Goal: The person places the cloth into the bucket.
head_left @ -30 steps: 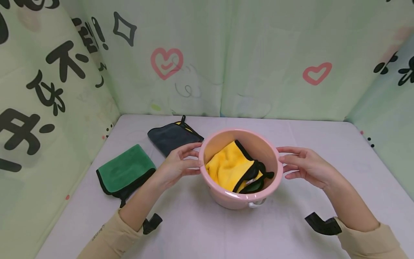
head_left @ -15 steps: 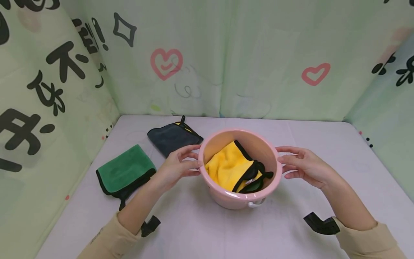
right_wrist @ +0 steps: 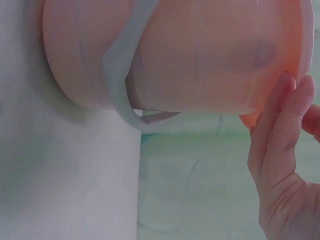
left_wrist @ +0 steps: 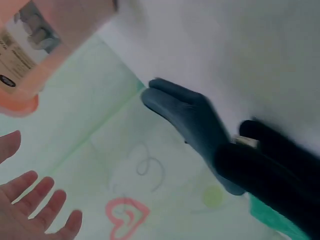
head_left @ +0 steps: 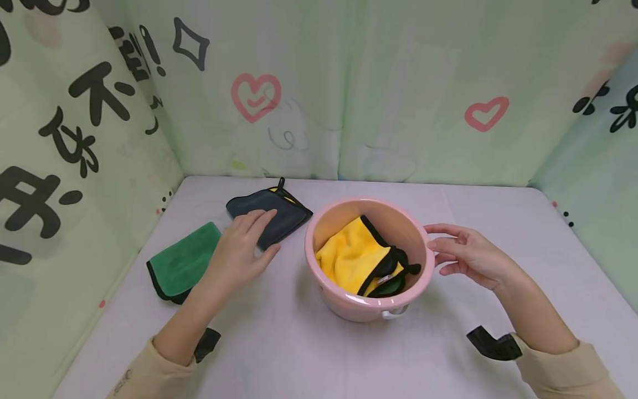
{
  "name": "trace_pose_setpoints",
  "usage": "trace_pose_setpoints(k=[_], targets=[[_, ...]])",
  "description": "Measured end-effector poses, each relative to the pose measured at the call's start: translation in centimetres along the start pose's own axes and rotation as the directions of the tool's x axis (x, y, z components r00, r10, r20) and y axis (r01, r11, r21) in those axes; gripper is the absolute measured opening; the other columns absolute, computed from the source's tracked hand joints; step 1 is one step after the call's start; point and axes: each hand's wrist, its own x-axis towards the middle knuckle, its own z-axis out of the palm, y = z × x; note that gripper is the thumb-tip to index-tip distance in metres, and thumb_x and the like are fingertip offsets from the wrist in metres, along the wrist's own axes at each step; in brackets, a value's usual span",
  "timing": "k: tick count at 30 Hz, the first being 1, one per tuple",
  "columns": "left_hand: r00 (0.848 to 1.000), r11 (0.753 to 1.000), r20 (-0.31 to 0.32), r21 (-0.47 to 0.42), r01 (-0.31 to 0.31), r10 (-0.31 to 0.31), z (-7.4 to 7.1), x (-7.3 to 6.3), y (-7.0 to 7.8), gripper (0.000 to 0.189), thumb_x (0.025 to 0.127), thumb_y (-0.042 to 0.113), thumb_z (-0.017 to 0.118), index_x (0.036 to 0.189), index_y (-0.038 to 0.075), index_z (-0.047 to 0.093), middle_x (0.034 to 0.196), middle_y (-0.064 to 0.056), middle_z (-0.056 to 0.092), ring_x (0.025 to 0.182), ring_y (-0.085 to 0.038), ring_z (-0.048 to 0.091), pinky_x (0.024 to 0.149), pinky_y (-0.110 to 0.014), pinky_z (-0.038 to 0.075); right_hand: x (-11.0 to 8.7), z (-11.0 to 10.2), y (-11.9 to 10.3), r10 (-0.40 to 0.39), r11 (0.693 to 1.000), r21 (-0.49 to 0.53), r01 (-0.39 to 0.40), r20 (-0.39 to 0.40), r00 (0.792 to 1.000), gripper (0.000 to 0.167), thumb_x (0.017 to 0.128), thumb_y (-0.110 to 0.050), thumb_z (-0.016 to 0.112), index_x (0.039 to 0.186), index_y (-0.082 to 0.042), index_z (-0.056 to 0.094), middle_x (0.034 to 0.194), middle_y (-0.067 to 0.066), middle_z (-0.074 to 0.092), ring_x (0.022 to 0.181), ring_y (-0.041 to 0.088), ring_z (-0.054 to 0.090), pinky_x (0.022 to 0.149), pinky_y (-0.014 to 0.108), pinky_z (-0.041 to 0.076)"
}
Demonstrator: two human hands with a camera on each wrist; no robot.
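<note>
A pink bucket (head_left: pixel 349 311) stands on the table with a folded yellow cloth (head_left: pixel 349 257) inside, edged in black. My right hand (head_left: pixel 466 256) is at its right rim, fingertips against the edge; the right wrist view shows these fingers extended along the bucket's (right_wrist: pixel 200 55) lip. Away from the bucket, my left hand (head_left: pixel 241 246) hovers with spread fingers, its fingertips overlapping a folded dark grey cloth (head_left: pixel 286 219). Beneath that forearm lies a folded green cloth (head_left: pixel 184 257), partly hidden. The left wrist view shows the left hand (left_wrist: pixel 37 210) holding nothing, near the dark cloth (left_wrist: pixel 182 115).
The bucket's white handle (right_wrist: pixel 117 65) hangs down its side. White cloth covers the table (head_left: pixel 379 366). Pale green curtains (head_left: pixel 399 66) with printed hearts and black characters close in the back and both sides. Black straps (head_left: pixel 493 344) are at the wrists.
My left hand has let go of the bucket's left rim and moved left, over the dark cloth's near edge. My right hand and the bucket stay nearly where they were.
</note>
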Motion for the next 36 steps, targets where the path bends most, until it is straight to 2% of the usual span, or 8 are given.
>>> trace_pose_setpoints(k=[3,5,8,16,23,28,36], targets=[[1.0,0.983,0.026,0.186,-0.013,0.009,0.1,-0.6,-1.5,0.063,0.078,0.028,0.07,0.132,0.008,0.046,0.128,-0.013,0.048,0.117,-0.033,0.042,0.095,-0.052,0.035,0.0,0.0,0.0,-0.007,1.0,0.0,0.007,0.005,1.0,0.023,0.093,-0.012,0.051,0.115,-0.018,0.047,0.087,0.001,0.067,0.07,0.014,0.064,0.059,0.026,0.055],[0.998,0.969,0.054,0.247,0.006,-0.02,0.1,-1.1,-2.5,0.067,0.077,0.031,0.07,0.134,0.009,0.043,0.132,-0.013,0.046,0.12,-0.033,0.04,0.097,-0.053,0.031,0.0,0.0,0.0,-0.009,1.0,-0.002,0.009,0.008,1.0,0.023,0.093,-0.012,0.051,0.115,-0.018,0.047,0.087,0.001,0.067,0.07,0.015,0.064,0.059,0.026,0.055],[0.995,0.957,0.082,0.288,0.03,-0.056,0.2,-1.8,-4.3,0.07,0.077,0.032,0.069,0.137,0.01,0.039,0.136,-0.013,0.042,0.123,-0.033,0.036,0.099,-0.053,0.027,0.1,0.0,-0.1,-0.007,1.0,-0.005,0.007,0.008,1.0,0.022,0.093,-0.012,0.051,0.114,-0.019,0.048,0.087,0.001,0.067,0.071,0.015,0.064,0.059,0.026,0.055],[0.978,0.943,0.139,0.316,0.103,-0.153,0.2,-3.9,-8.5,0.073,0.078,0.034,0.067,0.138,0.007,0.035,0.141,-0.017,0.032,0.128,-0.036,0.026,0.101,-0.059,0.019,0.0,0.1,-0.2,0.004,1.0,-0.003,-0.004,0.011,1.0,0.021,0.093,-0.014,0.052,0.113,-0.021,0.05,0.087,0.001,0.067,0.07,0.014,0.064,0.06,0.025,0.055],[0.962,0.939,0.187,0.318,0.131,-0.198,-0.1,-5.8,-11.4,0.077,0.076,0.037,0.067,0.138,0.006,0.033,0.143,-0.017,0.026,0.129,-0.039,0.021,0.099,-0.062,0.017,0.0,0.2,-0.2,0.004,1.0,-0.004,-0.004,0.012,1.0,0.022,0.093,-0.014,0.053,0.112,-0.022,0.05,0.086,0.001,0.067,0.07,0.014,0.064,0.06,0.025,0.055],[0.954,0.937,0.201,0.315,0.15,-0.221,-0.3,-6.9,-12.7,0.078,0.076,0.041,0.066,0.138,0.007,0.032,0.141,-0.019,0.027,0.127,-0.04,0.023,0.097,-0.063,0.018,0.0,0.1,-0.1,0.009,1.0,0.004,-0.009,0.01,1.0,0.023,0.093,-0.013,0.052,0.114,-0.021,0.048,0.085,0.001,0.067,0.069,0.014,0.064,0.059,0.025,0.055],[0.953,0.943,0.225,0.309,0.126,-0.201,-1.0,-8.4,-14.2,0.082,0.075,0.047,0.064,0.138,0.009,0.031,0.137,-0.02,0.032,0.122,-0.04,0.028,0.094,-0.065,0.022,0.0,0.0,0.2,0.018,1.0,-0.008,-0.018,-0.01,1.0,0.026,0.093,-0.013,0.052,0.118,-0.017,0.046,0.085,0.001,0.067,0.069,0.014,0.064,0.059,0.025,0.054]])
